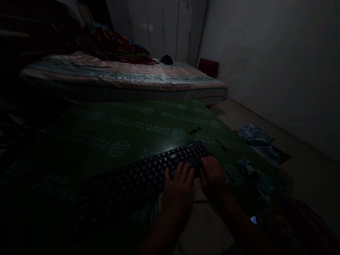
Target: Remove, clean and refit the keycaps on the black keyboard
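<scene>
A black keyboard [132, 180] lies at a slant on a green printed board, its right end farther from me. My left hand [179, 187] rests over the keyboard's near edge, fingers apart on the keys right of the middle. At the right end, my right hand [212, 177] reaches over the number keys with its fingers stretched forward and close together. Its thumb side faces my left hand, and the undersides of both hands are hidden. Darkness blurs the keyboard's left end.
The green board [148, 127] bears pale globe prints. Beyond the keyboard lie a small dark object [195, 130] and another dark piece [223, 147]. Crumpled cloth [256, 136] lies on the floor at right. A bed [170, 79] stands behind, before pale cupboards [162, 28].
</scene>
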`<action>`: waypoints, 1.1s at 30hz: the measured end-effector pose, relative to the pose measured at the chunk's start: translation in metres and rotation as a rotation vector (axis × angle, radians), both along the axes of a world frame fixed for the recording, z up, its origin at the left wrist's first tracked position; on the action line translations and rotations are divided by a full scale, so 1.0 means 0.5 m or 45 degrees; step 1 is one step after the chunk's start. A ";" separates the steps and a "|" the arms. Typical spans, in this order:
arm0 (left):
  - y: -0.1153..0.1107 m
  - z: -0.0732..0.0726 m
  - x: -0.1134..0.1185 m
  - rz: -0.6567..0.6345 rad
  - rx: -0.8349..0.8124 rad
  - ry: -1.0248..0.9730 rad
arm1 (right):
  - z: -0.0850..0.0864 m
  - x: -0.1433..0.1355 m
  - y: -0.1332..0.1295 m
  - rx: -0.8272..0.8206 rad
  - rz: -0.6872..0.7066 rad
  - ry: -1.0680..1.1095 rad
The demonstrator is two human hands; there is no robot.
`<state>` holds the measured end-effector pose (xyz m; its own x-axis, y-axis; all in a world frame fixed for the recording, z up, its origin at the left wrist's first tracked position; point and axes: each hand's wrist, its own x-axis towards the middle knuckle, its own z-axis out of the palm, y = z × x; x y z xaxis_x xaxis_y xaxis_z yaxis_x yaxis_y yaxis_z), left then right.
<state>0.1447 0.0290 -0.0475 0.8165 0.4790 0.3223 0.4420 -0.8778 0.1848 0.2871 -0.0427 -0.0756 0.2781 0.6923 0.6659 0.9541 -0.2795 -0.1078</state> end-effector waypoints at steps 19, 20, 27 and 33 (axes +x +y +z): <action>0.002 0.002 0.001 0.002 -0.004 0.003 | -0.002 0.001 0.000 0.017 0.009 0.020; 0.001 0.002 0.002 0.005 0.002 -0.001 | -0.003 0.002 0.000 0.014 0.011 0.026; 0.001 0.002 0.001 0.003 -0.005 0.004 | -0.003 0.001 0.001 0.028 0.010 0.039; 0.002 0.001 0.000 0.001 -0.006 0.011 | -0.001 0.000 0.000 0.011 0.007 0.028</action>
<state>0.1446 0.0297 -0.0472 0.8187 0.4813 0.3133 0.4445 -0.8765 0.1851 0.2870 -0.0427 -0.0763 0.2887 0.6882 0.6656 0.9530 -0.2733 -0.1308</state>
